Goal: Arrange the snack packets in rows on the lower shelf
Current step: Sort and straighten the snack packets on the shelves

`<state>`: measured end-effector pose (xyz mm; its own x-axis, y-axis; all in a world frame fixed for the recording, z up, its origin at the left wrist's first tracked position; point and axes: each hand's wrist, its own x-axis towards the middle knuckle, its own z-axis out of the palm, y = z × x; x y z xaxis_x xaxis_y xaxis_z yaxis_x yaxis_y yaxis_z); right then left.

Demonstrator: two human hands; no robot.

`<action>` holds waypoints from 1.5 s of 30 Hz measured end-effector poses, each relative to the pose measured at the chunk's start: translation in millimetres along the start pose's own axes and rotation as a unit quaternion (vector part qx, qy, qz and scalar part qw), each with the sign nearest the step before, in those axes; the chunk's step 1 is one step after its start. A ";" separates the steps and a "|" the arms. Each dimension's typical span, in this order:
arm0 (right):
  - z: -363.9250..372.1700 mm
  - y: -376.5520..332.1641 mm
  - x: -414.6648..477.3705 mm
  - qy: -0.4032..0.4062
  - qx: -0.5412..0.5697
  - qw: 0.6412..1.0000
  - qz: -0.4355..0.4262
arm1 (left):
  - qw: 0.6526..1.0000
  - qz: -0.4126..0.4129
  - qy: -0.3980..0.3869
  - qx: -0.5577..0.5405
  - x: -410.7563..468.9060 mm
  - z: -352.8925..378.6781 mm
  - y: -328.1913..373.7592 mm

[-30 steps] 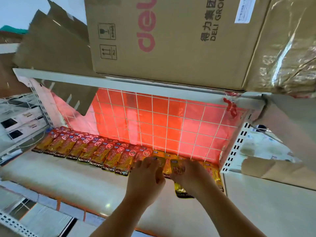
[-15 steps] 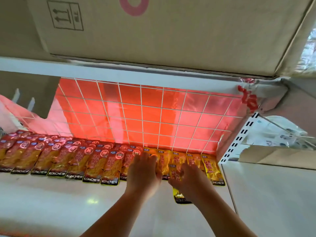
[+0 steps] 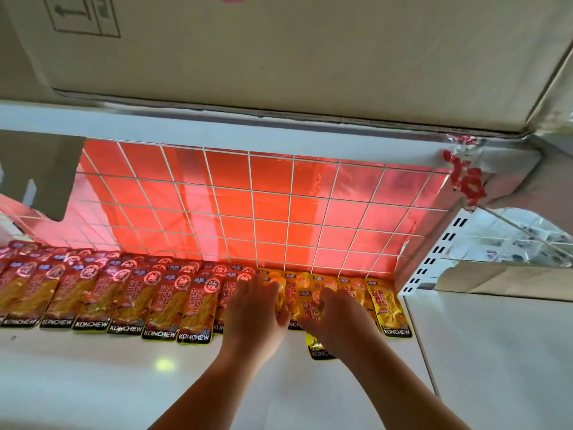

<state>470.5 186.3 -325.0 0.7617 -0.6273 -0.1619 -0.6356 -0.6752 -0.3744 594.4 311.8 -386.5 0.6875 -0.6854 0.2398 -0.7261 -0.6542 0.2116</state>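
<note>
A row of red snack packets lies along the back of the white lower shelf, from the left edge to the middle. Yellow snack packets continue the row to the right end. My left hand rests flat on the packets where red meets yellow. My right hand lies with bent fingers over one yellow packet. That packet's lower end sticks out in front of the row. Both hands hide the packets beneath them.
A red-backed wire grid closes the back of the shelf. The upper shelf edge carries a big cardboard box overhead. A slotted white upright bounds the right side, with another white shelf beyond it.
The view has dropped lower and nearer to the shelf. Both hands stay on the same packets. The yellow packet under my right hand has slid slightly back toward the row.
</note>
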 end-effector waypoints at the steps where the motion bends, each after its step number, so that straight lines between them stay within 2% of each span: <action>1: 0.9 -2.5 1.5 0.000 -0.006 1.000 0.003 | 1.000 0.010 0.004 0.002 -1.4 0.6 -2.7; 7: 10.9 -20.8 15.0 0.006 -0.035 0.999 0.024 | 0.994 0.101 0.042 -0.002 -12.0 8.8 -15.9; 21: 21.8 -43.1 36.9 0.009 -0.043 0.997 0.059 | 0.994 0.087 0.048 -0.039 -11.7 9.3 -16.9; 45: 20.5 -35.4 44.8 -0.018 -0.030 0.998 0.053 | 0.995 0.074 0.041 -0.052 -10.9 13.6 -18.8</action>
<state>529.7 190.2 -337.7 0.6932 -0.6829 -0.2305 -0.7183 -0.6282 -0.2990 600.7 327.2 -406.1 0.5727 -0.7404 0.3518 -0.8196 -0.5088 0.2635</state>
